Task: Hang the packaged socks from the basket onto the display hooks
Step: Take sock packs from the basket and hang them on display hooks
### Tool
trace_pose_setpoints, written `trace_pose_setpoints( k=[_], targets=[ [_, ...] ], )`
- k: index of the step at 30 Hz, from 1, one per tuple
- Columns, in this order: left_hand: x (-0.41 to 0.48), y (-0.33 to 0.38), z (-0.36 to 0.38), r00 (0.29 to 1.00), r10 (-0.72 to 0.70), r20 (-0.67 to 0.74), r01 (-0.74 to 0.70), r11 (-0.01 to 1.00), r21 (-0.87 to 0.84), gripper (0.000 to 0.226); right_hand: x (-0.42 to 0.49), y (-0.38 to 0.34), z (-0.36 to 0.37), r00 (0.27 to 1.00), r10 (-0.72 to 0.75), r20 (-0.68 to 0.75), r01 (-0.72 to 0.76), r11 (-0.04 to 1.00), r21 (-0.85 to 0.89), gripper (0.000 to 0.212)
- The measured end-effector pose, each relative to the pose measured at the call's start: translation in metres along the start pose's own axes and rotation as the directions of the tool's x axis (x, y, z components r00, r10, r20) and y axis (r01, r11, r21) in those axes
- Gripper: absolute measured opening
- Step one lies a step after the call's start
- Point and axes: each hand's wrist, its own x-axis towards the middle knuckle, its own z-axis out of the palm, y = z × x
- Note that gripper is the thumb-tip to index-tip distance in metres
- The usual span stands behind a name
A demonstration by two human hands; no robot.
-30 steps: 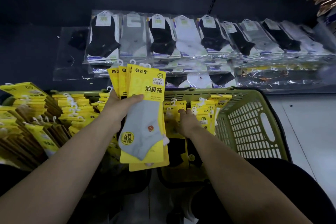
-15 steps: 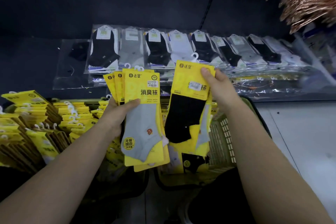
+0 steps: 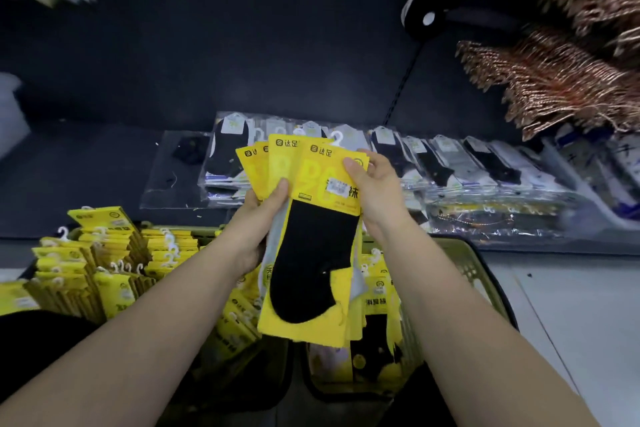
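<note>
You held a fan of yellow sock packs (image 3: 313,246) up w/ both hands, above the near green basket (image 3: 475,274). Your left hand (image 3: 261,218) gripped the fan from the left, thumb curled over the front, & your right hand (image 3: 377,196) pinched the front pack, a black sock, at its right edge. Stacked packs (image 3: 104,263) stood at left, bagged socks (image 3: 450,166) lay on the far shelf (image 3: 104,166).

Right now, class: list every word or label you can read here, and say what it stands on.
"达足": top of the front sock pack and of the rear packs.
"袜": same pack, beside its sticker.
"消臭袜": a pack in the basket.
Print on the sticker and the clear-bag labels: too blurred to read.
</note>
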Motion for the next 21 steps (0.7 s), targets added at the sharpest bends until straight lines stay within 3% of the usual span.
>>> trace_pose_setpoints(
  k=[3,8,16,21],
  targets=[
    [-0.006,0.004,0.003,1.000,-0.010,-0.016,0.011,0.999,0.038,0.100,-0.005,-0.007,0.009,0.998,-0.053,0.018,0.053,0.999,-0.007,0.019],
    [-0.008,0.003,0.008,0.999,0.016,-0.047,-0.018,1.000,-0.024,0.055,-0.008,-0.024,0.002,0.990,-0.138,0.027,0.140,0.988,-0.062,0.028],
    [0.004,0.040,0.043,0.990,0.139,0.010,-0.139,0.990,0.032,0.053,0.010,-0.061,-0.026,0.976,-0.181,0.118,0.194,0.974,-0.113,0.015],
    [0.025,0.079,0.082,0.966,0.257,0.030,-0.259,0.961,0.096,0.051,0.035,-0.108,-0.048,0.962,-0.271,0.043,0.274,0.958,-0.082,0.018]
  ],
)
